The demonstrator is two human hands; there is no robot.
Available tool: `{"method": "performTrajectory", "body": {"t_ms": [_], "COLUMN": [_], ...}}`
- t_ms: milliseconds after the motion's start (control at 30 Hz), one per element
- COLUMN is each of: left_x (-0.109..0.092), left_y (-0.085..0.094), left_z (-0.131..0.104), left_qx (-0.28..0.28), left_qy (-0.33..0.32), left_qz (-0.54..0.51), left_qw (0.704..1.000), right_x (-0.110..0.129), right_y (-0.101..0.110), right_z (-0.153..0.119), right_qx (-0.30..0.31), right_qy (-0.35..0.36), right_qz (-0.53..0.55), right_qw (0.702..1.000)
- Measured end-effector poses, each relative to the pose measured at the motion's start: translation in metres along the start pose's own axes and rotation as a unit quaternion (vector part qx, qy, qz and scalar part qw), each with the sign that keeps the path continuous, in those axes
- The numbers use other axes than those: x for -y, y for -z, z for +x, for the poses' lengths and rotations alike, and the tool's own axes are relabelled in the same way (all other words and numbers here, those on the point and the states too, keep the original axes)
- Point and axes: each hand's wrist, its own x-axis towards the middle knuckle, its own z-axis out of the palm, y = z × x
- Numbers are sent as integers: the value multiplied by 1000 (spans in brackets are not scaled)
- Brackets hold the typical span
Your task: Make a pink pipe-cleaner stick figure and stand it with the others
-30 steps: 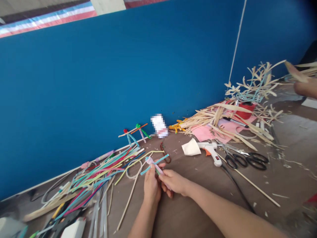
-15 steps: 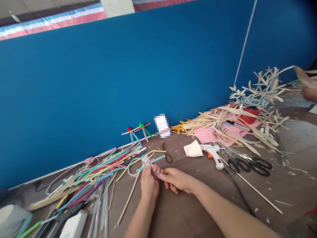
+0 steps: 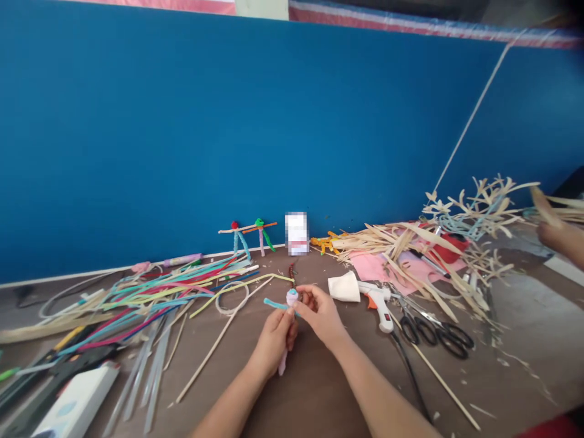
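Note:
A small pipe-cleaner figure [image 3: 292, 296], lilac with light blue arms, stands roughly upright between my hands. My left hand [image 3: 272, 340] is closed around its body, and a lilac end pokes out below the fingers. My right hand [image 3: 320, 313] pinches beside the lilac top, at the blue arm on the right; its fingers partly hide that arm. Behind my right fingers lies a string of brown beads [image 3: 292, 271], partly covered. Two finished-looking pipe-cleaner figures, one with a red head [image 3: 235, 225] and one with a green head [image 3: 259, 223], lean against the blue board.
Loose coloured pipe cleaners [image 3: 168, 292] and clear glue sticks [image 3: 157, 371] spread to the left, near a white power strip [image 3: 77, 398]. On the right are a glue gun [image 3: 382, 304], scissors [image 3: 449, 337] and pale strips [image 3: 396, 243]. Another person's hand [image 3: 563, 240] is at far right.
My right hand has moved from the figure's lower end up to its top. The figure has turned from slanting to nearly upright. My view has levelled and shifted.

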Motion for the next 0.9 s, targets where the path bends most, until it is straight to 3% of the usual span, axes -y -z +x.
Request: {"method": "performTrajectory", "body": {"t_ms": [267, 400, 667, 800, 900], "left_x": [-7, -13, -2, 2, 2], "left_y": [0, -1, -4, -4, -3], "left_z": [-6, -9, -7, -3, -2], "left_qx": [-23, -17, -38, -19, 8], "left_qy": [-120, -149, -123, -93, -92], "left_qz": [160, 169, 87, 29, 46], "left_qw": [980, 974, 988, 995, 995], "right_x": [11, 12, 10, 10, 9], "right_y": [-1, -3, -7, -6, -3], "right_z": [-4, -5, -3, -2, -2], "right_qx": [5, 21, 17, 18, 28], "right_qy": [10, -4, -119, -125, -121], "right_qz": [-31, -14, 119, 135, 118], "right_qw": [999, 1000, 986, 983, 985]}}
